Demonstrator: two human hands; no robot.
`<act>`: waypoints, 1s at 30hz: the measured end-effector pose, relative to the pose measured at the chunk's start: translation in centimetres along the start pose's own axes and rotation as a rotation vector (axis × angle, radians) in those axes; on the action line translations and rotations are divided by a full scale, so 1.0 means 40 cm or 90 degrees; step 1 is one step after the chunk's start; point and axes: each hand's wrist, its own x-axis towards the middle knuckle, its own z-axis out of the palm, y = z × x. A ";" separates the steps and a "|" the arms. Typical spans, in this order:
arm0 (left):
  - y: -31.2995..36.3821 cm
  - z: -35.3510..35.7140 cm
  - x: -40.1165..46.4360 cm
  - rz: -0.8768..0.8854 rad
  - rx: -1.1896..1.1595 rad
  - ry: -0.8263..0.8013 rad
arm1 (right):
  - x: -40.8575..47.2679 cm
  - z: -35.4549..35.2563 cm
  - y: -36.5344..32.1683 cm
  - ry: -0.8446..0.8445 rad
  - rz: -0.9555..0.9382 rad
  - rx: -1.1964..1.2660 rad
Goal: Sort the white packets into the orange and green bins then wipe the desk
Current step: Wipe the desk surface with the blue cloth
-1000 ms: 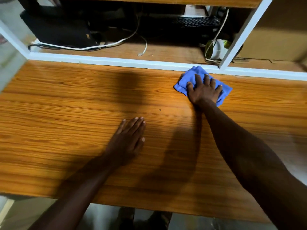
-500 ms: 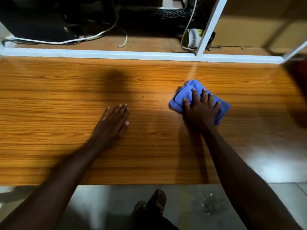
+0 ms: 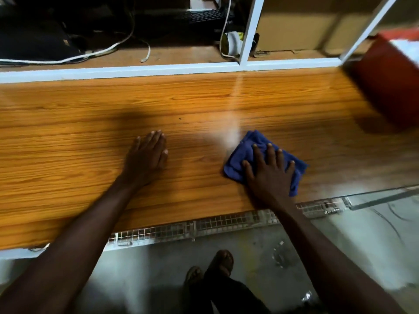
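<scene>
My right hand (image 3: 269, 171) lies flat with spread fingers on a crumpled blue cloth (image 3: 247, 152), pressing it onto the wooden desk (image 3: 90, 137) near the front edge. My left hand (image 3: 147, 157) rests flat on the desk top to the left, fingers straight, holding nothing. An orange-red bin (image 3: 390, 82) stands on the desk at the far right, partly cut off by the frame edge, with something white showing at its top. No green bin is in view.
Behind the desk a white frame (image 3: 247, 41) borders a lower shelf with a keyboard (image 3: 204, 17), white cables (image 3: 90, 54), a dark bag (image 3: 34, 41) and a cardboard box (image 3: 299, 23). Below the front edge are a wire mesh strip (image 3: 204, 225), the floor and my feet.
My right hand has drawn the blue cloth from the back edge of the desk toward the front edge. The left hand stayed flat on the desk. The orange-red bin came into view.
</scene>
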 end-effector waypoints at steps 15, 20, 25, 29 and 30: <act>0.070 -0.032 0.003 -0.007 -0.031 -0.009 | -0.010 0.015 -0.006 0.031 0.109 0.052; 0.254 -0.041 0.049 0.036 -0.074 -0.003 | 0.076 -0.014 0.079 -0.027 -0.159 0.013; 0.413 -0.022 0.082 0.073 -0.049 -0.018 | 0.093 -0.030 0.170 -0.008 0.090 0.068; 0.495 -0.004 0.136 0.083 -0.067 -0.048 | 0.017 -0.013 0.162 0.011 0.013 0.046; 0.512 -0.001 0.149 0.081 -0.070 -0.047 | 0.029 -0.017 0.180 0.000 -0.038 0.036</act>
